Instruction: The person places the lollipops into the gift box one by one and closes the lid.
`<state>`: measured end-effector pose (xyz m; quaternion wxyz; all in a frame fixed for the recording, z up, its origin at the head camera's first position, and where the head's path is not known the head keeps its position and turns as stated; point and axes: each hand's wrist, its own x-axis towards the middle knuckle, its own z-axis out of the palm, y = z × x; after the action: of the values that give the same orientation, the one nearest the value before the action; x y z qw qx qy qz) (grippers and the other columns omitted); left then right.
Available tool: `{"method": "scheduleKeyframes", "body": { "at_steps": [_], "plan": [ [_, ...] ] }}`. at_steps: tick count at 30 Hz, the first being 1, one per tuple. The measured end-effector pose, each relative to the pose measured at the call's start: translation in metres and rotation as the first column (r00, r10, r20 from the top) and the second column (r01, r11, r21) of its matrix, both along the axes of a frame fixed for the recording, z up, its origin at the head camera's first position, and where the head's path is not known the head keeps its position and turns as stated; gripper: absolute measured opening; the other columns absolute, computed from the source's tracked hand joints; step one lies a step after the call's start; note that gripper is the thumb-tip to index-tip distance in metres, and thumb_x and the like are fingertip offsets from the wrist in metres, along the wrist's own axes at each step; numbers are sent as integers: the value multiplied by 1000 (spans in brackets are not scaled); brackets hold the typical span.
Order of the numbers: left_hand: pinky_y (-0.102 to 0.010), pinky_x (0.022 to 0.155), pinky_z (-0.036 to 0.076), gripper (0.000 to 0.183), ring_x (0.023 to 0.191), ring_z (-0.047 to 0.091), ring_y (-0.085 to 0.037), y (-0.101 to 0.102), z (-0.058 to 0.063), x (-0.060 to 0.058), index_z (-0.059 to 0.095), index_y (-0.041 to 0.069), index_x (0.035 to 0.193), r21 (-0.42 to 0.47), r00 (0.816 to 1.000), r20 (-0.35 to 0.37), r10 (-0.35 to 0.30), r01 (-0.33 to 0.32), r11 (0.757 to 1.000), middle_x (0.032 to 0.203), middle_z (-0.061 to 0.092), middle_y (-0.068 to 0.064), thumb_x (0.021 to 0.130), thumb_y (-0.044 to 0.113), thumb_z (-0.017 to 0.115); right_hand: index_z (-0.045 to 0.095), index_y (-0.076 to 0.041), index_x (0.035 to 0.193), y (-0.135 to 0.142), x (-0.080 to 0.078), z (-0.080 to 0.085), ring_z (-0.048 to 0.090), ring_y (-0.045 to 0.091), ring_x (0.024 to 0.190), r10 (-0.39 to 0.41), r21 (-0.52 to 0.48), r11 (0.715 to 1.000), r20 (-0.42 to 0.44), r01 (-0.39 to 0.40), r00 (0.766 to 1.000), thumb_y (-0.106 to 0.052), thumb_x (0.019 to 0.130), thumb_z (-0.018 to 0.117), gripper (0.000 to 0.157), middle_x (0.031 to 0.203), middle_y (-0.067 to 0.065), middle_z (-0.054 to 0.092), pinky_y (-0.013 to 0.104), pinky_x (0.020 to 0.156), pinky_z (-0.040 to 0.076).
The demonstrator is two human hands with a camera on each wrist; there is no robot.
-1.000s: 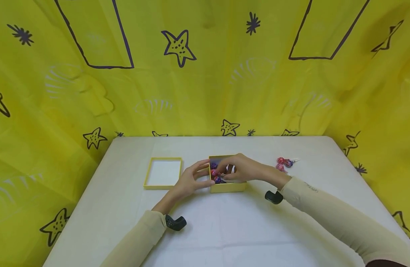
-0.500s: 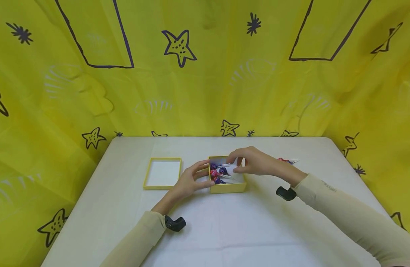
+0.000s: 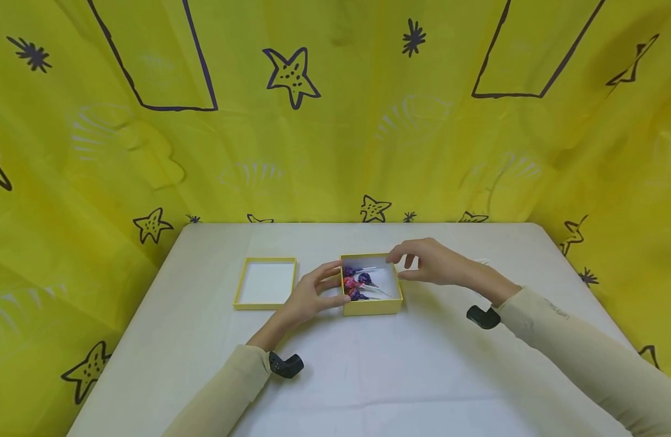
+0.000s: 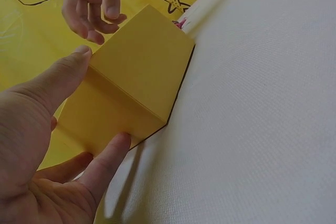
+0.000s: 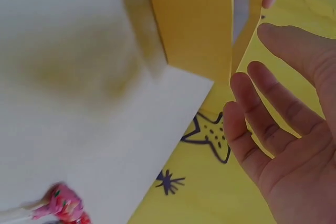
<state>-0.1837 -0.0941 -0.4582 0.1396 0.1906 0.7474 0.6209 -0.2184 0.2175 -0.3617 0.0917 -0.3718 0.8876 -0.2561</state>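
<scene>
A yellow box (image 3: 372, 308) without its lid stands on the white table, holding several lollipops (image 3: 350, 283) in red and purple wrappers with white sticks, most heads toward its left side. My left hand (image 3: 308, 296) touches the box's left side with spread fingers, its thumb up at the front corner in the left wrist view. At the right rear rim, my right hand (image 3: 436, 261) hovers with loosely bent fingers and nothing between them. The right wrist view shows its fingertips (image 5: 241, 80) right by the box edge.
Left of the box lies its shallow yellow-rimmed lid (image 3: 266, 283), white inside facing up. Right of the box, loose lollipops (image 5: 65, 203) lie on the table (image 3: 368, 370), mostly hidden behind my right hand in the head view. A yellow patterned curtain (image 3: 335, 152) surrounds the table.
My right hand has come up out of the box and moved right to its rim, leaving lollipops in view inside. My left hand has stayed at the box's left side.
</scene>
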Motion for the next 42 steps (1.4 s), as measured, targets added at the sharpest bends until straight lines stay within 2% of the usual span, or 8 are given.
{"method": "scheduleKeyframes", "body": {
  "at_steps": [11, 17, 22, 29, 35, 39, 42],
  "plan": [
    [-51, 111, 44, 80, 137, 52, -36, 1, -2, -1, 41, 15, 157, -13, 1000, -2, 9, -9, 1000, 157, 44, -18, 89, 13, 83, 71, -7, 122, 42, 2, -6, 68, 31, 96, -92, -13, 996, -39, 92, 995, -5, 90, 78, 33, 115, 5, 72, 31, 72, 58],
    [-51, 111, 44, 80, 138, 51, -37, 1, -2, 0, 41, 15, 158, -10, 1000, 2, 6, -6, 1000, 158, 43, -18, 89, 15, 82, 70, -5, 121, 61, 3, -11, 67, 24, 90, -137, -2, 990, -67, 138, 988, -3, 88, 80, 35, 112, 9, 72, 38, 74, 59],
    [-50, 112, 44, 80, 137, 52, -36, 1, -1, 0, 41, 15, 157, -6, 1000, 2, 8, -8, 1000, 157, 44, -18, 89, 13, 82, 70, -5, 122, 74, 4, -13, 62, 16, 83, -195, 20, 981, -35, 195, 980, -5, 88, 81, 36, 109, 12, 71, 32, 72, 57],
    [-51, 112, 43, 80, 137, 52, -37, 1, 0, 0, 40, 13, 158, -2, 1000, -1, 3, -3, 1000, 157, 44, -19, 89, 12, 82, 70, -3, 123, 89, 8, -18, 61, 19, 82, -218, 22, 975, -40, 219, 975, -7, 90, 80, 35, 102, 9, 69, 37, 74, 56],
    [-51, 112, 43, 80, 137, 52, -36, 1, 0, 0, 41, 14, 157, -10, 1000, 1, 6, -6, 1000, 157, 44, -19, 89, 13, 82, 70, -3, 120, 100, 10, -30, 57, 17, 79, -250, 45, 966, -87, 255, 964, -7, 88, 82, 35, 93, 6, 63, 29, 70, 53],
    [-51, 112, 43, 80, 137, 52, -36, 1, 0, 0, 41, 14, 157, -8, 1000, 0, 6, -6, 1000, 157, 44, -18, 89, 13, 82, 71, -2, 118, 105, 11, -38, 56, 19, 80, -258, 57, 962, -133, 267, 957, -5, 86, 83, 35, 90, 2, 65, 33, 72, 52],
    [-52, 111, 43, 80, 137, 52, -37, 1, 0, 0, 41, 14, 157, -7, 1000, -7, 4, -4, 1000, 157, 44, -19, 89, 14, 82, 72, 0, 118, 108, 11, -43, 56, 20, 79, -270, 61, 958, -134, 280, 953, -4, 86, 82, 33, 88, 0, 65, 37, 73, 51]
  ]
}}
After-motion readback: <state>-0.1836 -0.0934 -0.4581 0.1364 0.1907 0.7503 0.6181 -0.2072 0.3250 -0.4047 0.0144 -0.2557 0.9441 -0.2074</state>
